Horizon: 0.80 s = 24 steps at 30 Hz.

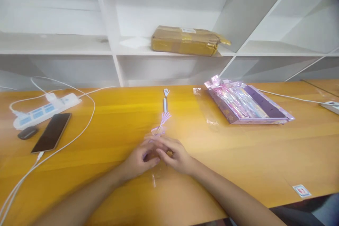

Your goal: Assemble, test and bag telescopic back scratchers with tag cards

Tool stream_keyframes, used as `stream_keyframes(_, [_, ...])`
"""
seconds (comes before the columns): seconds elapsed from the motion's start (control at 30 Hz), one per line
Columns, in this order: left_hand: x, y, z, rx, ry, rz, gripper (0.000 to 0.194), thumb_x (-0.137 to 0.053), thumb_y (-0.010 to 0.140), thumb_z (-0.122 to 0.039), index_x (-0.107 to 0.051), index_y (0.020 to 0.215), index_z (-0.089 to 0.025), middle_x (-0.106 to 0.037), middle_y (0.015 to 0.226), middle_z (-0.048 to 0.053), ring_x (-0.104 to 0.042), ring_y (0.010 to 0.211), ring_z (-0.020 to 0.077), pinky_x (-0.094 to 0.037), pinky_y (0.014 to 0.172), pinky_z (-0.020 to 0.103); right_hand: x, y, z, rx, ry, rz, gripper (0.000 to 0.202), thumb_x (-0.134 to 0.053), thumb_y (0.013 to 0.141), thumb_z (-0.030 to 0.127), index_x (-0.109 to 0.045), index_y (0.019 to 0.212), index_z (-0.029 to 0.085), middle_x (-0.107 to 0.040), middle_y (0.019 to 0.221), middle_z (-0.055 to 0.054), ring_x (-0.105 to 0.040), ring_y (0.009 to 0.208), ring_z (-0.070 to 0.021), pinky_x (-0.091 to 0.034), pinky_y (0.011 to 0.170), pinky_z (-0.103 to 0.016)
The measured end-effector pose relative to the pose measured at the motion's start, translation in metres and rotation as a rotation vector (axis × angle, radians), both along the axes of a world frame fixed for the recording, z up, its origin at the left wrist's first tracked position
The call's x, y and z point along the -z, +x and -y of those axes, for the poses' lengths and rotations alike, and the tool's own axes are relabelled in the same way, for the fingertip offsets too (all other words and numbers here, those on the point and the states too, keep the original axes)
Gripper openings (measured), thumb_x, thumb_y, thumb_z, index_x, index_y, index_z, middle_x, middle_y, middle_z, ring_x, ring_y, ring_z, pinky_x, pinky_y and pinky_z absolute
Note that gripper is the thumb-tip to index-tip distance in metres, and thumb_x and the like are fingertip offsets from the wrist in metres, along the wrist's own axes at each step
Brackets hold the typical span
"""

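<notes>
Pink stick (166, 117): just off the fingertips on the far side, with its little hand-shaped top poking out past them and its near end hidden under the fingers.
Long axis: ran near to far, far end leaning a bit right.
Lilac stick (165, 105): sat just past the pink one on the far side, pretty much in line with it. Couldn't tell if the two touched.
Left hand (143, 157): came in from the near left, fingers curled in, thumb pointing right.
Right hand (177, 153): came in from the near right, fingers curled too and laid across the left hand's fingertips.
Grip: honestly couldn't tell which hand had the pink stick, or if either was pinching it, since the fingers covered that spot.
Nearer hand: basically a tie, both sets of fingertips met at the stick's near end.
Film (154, 180): a clear bit showed on the table (119, 120), just near of the hands.
Left side: decent room up to the white cable (94, 107), phone (51, 132) past that.
Right side: room up to a clear sleeve (212, 123), then the purple box (261, 121) with wrapped stuff in it.
Far edge: shelf (132, 53) rose behind it, not far past the lilac stick.
Near edge: well apart from the fingers, with a card (302, 191) close to it on the right.
</notes>
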<state>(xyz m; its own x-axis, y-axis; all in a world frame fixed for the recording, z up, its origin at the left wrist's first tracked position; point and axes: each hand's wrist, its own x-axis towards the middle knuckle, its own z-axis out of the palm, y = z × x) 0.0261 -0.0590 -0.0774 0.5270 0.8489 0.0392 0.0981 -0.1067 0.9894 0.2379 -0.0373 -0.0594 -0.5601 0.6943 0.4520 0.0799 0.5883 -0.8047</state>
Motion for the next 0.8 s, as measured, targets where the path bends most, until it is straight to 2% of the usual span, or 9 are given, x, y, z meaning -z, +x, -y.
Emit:
stream_keyframes(0.1, [-0.001,0.001,-0.002,-0.019,0.02,-0.062,0.025,-0.069,0.097,-0.043,-0.079,0.112,-0.026,-0.068,0.124,0.009,-0.061,0.12,0.0277,-0.05,0.105,0.04,0.009,-0.002,-0.002,-0.013,-0.107,-0.001,0.041,-0.054,0.108,0.04,-0.06,0.145,0.025,-0.074,0.099,-0.006,-0.069,0.088,-0.0189,-0.057,0.084,-0.033])
stream_keyframes(0.17, [-0.001,0.0,-0.003,-0.031,0.018,-0.059,0.02,-0.072,0.095,-0.043,-0.082,0.096,-0.025,-0.068,0.117,0.008,-0.063,0.112,0.0254,-0.052,0.101,0.038,0.015,-0.004,-0.002,-0.026,-0.25,-0.092,0.041,-0.045,0.11,0.049,-0.059,0.14,0.024,-0.066,0.083,-0.001,-0.063,0.068,-0.015,-0.055,0.072,-0.03])
stream_keyframes(0.27, [0.001,-0.003,-0.002,-0.066,0.082,-0.074,0.02,-0.075,0.093,-0.043,-0.083,0.087,-0.026,-0.065,0.106,0.007,-0.064,0.104,0.0235,-0.054,0.098,0.036,0.021,-0.009,0.0,0.012,-0.502,-0.272,0.035,-0.041,0.111,0.054,-0.058,0.115,0.024,-0.06,0.081,0.002,-0.054,0.054,-0.01,-0.047,0.057,-0.025])
stream_keyframes(0.3, [0.003,-0.004,-0.001,-0.079,0.119,-0.084,0.019,-0.075,0.093,-0.043,-0.084,0.087,-0.027,-0.064,0.106,0.007,-0.063,0.107,0.024,-0.054,0.099,0.037,0.021,-0.01,0.0,0.019,-0.55,-0.286,0.033,-0.047,0.109,0.055,-0.055,0.11,0.024,-0.061,0.085,0.002,-0.055,0.055,-0.0096,-0.046,0.056,-0.024])
stream_keyframes(0.37, [0.005,-0.005,0.002,-0.079,0.184,-0.099,0.015,-0.076,0.093,-0.041,-0.085,0.089,-0.029,-0.064,0.115,0.008,-0.063,0.114,0.0253,-0.053,0.104,0.038,0.021,-0.013,0.002,0.012,-0.573,-0.236,0.031,-0.057,0.105,0.054,-0.055,0.115,0.024,-0.065,0.096,-0.001,-0.061,0.066,-0.0115,-0.051,0.061,-0.025])
stream_keyframes(0.47, [0.005,-0.005,0.005,-0.001,0.259,-0.077,0.011,-0.077,0.093,-0.037,-0.086,0.094,-0.03,-0.062,0.135,0.008,-0.063,0.123,0.0267,-0.052,0.111,0.041,0.019,-0.017,0.006,0.012,-0.485,-0.141,0.038,-0.061,0.103,0.05,-0.06,0.131,0.025,-0.067,0.115,-0.007,-0.066,0.098,-0.0187,-0.057,0.086,-0.033])
stream_keyframes(0.53, [0.005,-0.004,0.006,0.072,0.286,-0.054,0.01,-0.077,0.092,-0.034,-0.086,0.095,-0.03,-0.06,0.143,0.009,-0.062,0.126,0.0278,-0.051,0.112,0.042,0.018,-0.02,0.008,0.046,-0.421,-0.118,0.034,-0.062,0.103,0.049,-0.067,0.126,0.025,-0.068,0.119,-0.008,-0.063,0.112,-0.0219,-0.053,0.102,-0.039])
stream_keyframes(0.67, [0.005,-0.003,0.005,0.106,0.267,-0.118,0.01,-0.079,0.09,-0.037,-0.087,0.093,-0.031,-0.065,0.137,0.01,-0.062,0.124,0.029,-0.053,0.11,0.044,0.013,-0.023,0.007,0.109,-0.408,-0.201,0.029,-0.067,0.098,0.052,-0.075,0.103,0.025,-0.069,0.112,-0.006,-0.063,0.111,-0.0225,-0.05,0.107,-0.04])
stream_keyframes(0.8, [0.005,-0.003,0.002,0.027,0.216,-0.113,0.015,-0.082,0.087,-0.043,-0.087,0.085,-0.029,-0.053,0.15,0.01,-0.057,0.128,0.0309,-0.051,0.112,0.047,0.006,-0.012,-0.009,0.226,-0.551,-0.446,0.032,-0.068,0.097,0.056,-0.068,0.1,0.024,-0.071,0.103,-0.005,-0.067,0.102,-0.0218,-0.054,0.099,-0.039])
